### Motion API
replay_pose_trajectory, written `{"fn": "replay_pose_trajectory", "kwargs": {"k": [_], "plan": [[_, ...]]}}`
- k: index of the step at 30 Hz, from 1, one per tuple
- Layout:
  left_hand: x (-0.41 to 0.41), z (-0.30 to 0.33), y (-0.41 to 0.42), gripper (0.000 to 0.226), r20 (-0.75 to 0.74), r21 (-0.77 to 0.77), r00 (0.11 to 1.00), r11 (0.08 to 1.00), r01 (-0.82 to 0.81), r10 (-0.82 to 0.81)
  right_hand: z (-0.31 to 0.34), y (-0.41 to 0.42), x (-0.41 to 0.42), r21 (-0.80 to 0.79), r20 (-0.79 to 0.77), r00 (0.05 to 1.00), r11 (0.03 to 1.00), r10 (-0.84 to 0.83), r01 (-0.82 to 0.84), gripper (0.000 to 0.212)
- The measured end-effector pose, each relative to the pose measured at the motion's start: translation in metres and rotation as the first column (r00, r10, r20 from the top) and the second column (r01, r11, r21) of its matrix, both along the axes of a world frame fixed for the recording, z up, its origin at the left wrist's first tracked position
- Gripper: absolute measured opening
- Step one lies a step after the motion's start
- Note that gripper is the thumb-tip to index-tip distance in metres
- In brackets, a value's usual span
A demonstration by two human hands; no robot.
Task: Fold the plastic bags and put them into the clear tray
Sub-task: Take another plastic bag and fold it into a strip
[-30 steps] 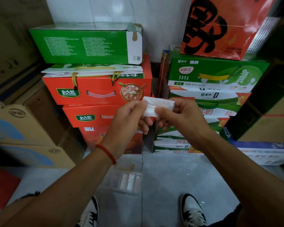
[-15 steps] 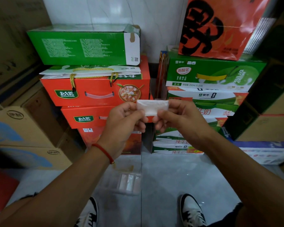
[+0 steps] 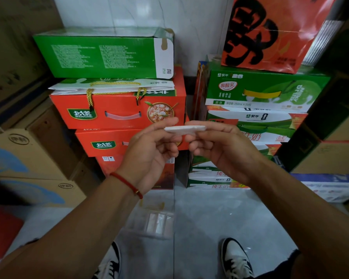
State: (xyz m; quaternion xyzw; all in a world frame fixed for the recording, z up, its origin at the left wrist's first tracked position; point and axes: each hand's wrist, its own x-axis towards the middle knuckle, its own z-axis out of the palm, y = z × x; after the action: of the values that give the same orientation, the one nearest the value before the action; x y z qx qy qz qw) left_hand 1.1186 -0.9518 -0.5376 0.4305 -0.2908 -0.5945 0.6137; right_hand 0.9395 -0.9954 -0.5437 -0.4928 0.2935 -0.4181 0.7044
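Observation:
A small folded white plastic bag [image 3: 184, 129] is held flat and edge-on at chest height between both hands. My left hand [image 3: 149, 152], with a red string on its wrist, pinches the bag's left end between thumb and fingers. My right hand [image 3: 220, 146] pinches the right end. Below them on the grey floor stands the clear tray [image 3: 141, 230], partly hidden by my left forearm, with folded whitish bags [image 3: 156, 222] inside.
Stacked orange and green cartons [image 3: 119, 111] stand against the wall behind the hands, with more cartons [image 3: 260, 93] at the right. Brown cardboard boxes [image 3: 24, 158] line the left side. My two shoes [image 3: 236, 258] are on the floor near the tray.
The folded bag has tipped from facing me to lying flat and edge-on. Both hands kept their pinch and stayed at about the same height.

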Motion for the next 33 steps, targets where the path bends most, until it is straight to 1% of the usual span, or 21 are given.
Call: {"fn": "replay_pose_trajectory", "kwargs": {"k": [2, 4, 5, 7, 8, 9, 10, 11, 12, 13, 15, 17, 20, 24, 26, 30, 31, 33], "plan": [[0.0, 0.0, 0.001, 0.029, 0.002, -0.003, 1.0, 1.0, 0.008, -0.008, 0.003, 0.001, -0.001, 0.033, 0.005, 1.0, 0.999, -0.008, 0.008, 0.033], [0.001, 0.001, 0.002, 0.029, 0.036, -0.005, 0.999, 1.0, 0.027, -0.027, 0.005, 0.001, -0.001, 0.04, 0.0, 1.0, 0.999, 0.0, 0.0, 0.037], [0.001, 0.001, 0.003, 0.03, 0.044, -0.005, 0.998, 0.999, 0.037, -0.037, 0.006, 0.001, -0.002, 0.007, -0.024, 1.0, 1.0, -0.005, 0.005, 0.038], [0.003, 0.002, 0.004, 0.033, 0.065, -0.02, 0.997, 0.999, 0.048, -0.046, 0.005, 0.002, -0.003, -0.153, -0.146, 0.987, 0.987, -0.072, 0.049, 0.035], [0.004, 0.002, 0.004, 0.033, 0.124, -0.047, 0.991, 0.998, 0.047, -0.041, 0.005, 0.003, -0.004, -0.254, -0.219, 0.968, 0.965, -0.124, 0.066, 0.029], [0.004, 0.002, 0.005, 0.028, 0.228, -0.085, 0.973, 0.995, 0.045, -0.025, 0.004, 0.004, -0.005, -0.342, -0.279, 0.944, 0.937, -0.175, 0.073, 0.02], [0.004, 0.0, 0.005, 0.02, 0.352, -0.13, 0.936, 0.99, 0.046, 0.002, 0.004, 0.006, -0.005, -0.407, -0.319, 0.923, 0.911, -0.215, 0.071, 0.013], [0.004, -0.002, 0.006, 0.013, 0.46, -0.178, 0.887, 0.983, 0.052, 0.036, 0.004, 0.006, -0.006, -0.448, -0.343, 0.908, 0.891, -0.241, 0.067, 0.01], [0.004, -0.004, 0.006, 0.013, 0.531, -0.216, 0.844, 0.975, 0.051, 0.073, 0.004, 0.006, -0.006, -0.47, -0.356, 0.898, 0.88, -0.26, 0.069, 0.012], [0.005, -0.007, 0.006, 0.017, 0.559, -0.238, 0.823, 0.97, 0.046, 0.098, 0.003, 0.006, -0.006, -0.478, -0.363, 0.89, 0.875, -0.276, 0.077, 0.016], [0.006, -0.01, 0.004, 0.027, 0.558, -0.252, 0.823, 0.967, 0.043, 0.109, 0.003, 0.005, -0.006, -0.486, -0.382, 0.871, 0.869, -0.308, 0.095, 0.021], [0.006, -0.012, 0.003, 0.029, 0.577, -0.244, 0.81, 0.969, 0.045, 0.108, 0.001, 0.005, -0.004, -0.511, -0.413, 0.847, 0.855, -0.335, 0.089, 0.019], [0.005, -0.013, 0.003, 0.017, 0.61, -0.245, 0.784, 0.968, 0.047, 0.116, 0.0, 0.004, -0.002, -0.554, -0.43, 0.82, 0.828, -0.378, 0.091, 0.012], [0.006, -0.015, 0.004, 0.01, 0.62, -0.272, 0.773, 0.961, 0.048, 0.136, -0.002, 0.005, 0.002, -0.528, -0.437, 0.829, 0.846, -0.35, 0.079, 0.012], [0.007, -0.016, 0.003, 0.01, 0.6, -0.267, 0.791, 0.962, 0.055, 0.121, -0.004, 0.005, 0.003, -0.52, -0.437, 0.831, 0.85, -0.345, 0.079, 0.012], [0.008, -0.018, 0.001, 0.014, 0.493, -0.182, 0.87, 0.98, 0.075, 0.025, -0.006, 0.001, 0.003, -0.502, -0.415, 0.845, 0.859, -0.339, 0.098, 0.011], [0.008, -0.018, 0.0, 0.013, 0.479, -0.175, 0.878, 0.983, 0.063, 0.029, -0.006, 0.0, 0.003, -0.481, -0.408, 0.854, 0.871, -0.322, 0.099, 0.011], [0.008, -0.021, -0.001, 0.008, 0.498, -0.188, 0.863, 0.982, 0.007, 0.089, -0.006, 0.0, 0.002, -0.413, -0.394, 0.877, 0.905, -0.276, 0.099, 0.014]]}}
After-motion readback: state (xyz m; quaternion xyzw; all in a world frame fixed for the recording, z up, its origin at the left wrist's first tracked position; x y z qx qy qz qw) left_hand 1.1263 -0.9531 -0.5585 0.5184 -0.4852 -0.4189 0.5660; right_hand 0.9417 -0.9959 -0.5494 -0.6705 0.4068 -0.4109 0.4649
